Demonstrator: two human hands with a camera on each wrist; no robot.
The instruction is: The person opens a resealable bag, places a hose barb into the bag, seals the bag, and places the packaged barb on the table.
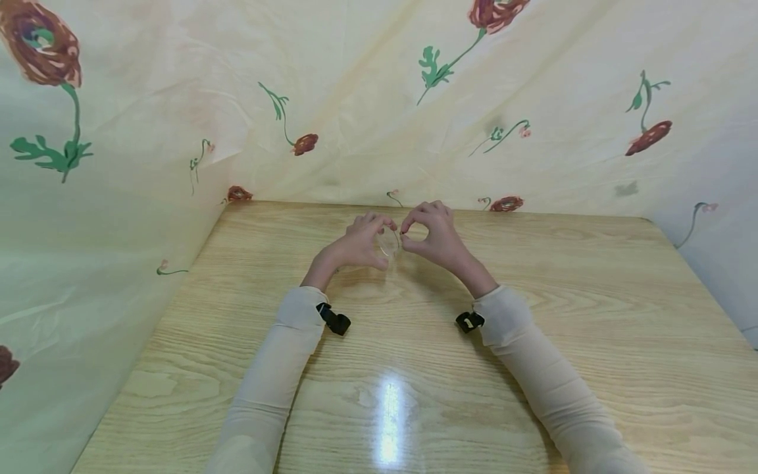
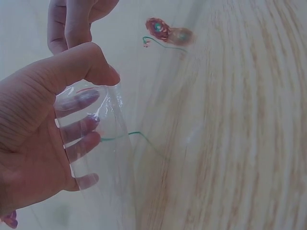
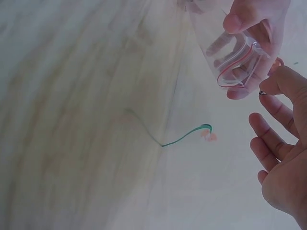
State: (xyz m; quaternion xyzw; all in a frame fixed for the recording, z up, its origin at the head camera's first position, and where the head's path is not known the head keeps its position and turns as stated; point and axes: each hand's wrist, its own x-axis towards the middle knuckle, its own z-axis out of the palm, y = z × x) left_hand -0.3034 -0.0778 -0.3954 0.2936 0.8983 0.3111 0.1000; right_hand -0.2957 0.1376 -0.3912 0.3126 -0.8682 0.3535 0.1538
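A clear plastic zip bag (image 2: 114,158) with a red strip along its mouth hangs from my left hand (image 1: 358,242). The thumb and fingers grip it near the top, and the mouth is spread apart in the right wrist view. Just right of the bag's mouth is my right hand (image 1: 437,238), its thumb and forefinger pinching a tiny dark, shiny thing (image 3: 262,93). Most of that thing is hidden by the fingertips, and I cannot tell its kind. The other fingers of the right hand are loosely bent.
Both hands are over the far part of a wood-grain table (image 1: 414,368). Behind and to the left hangs a pale cloth (image 1: 355,79) printed with red flowers. Black straps (image 1: 335,320) show at the cuffs of the light sleeves.
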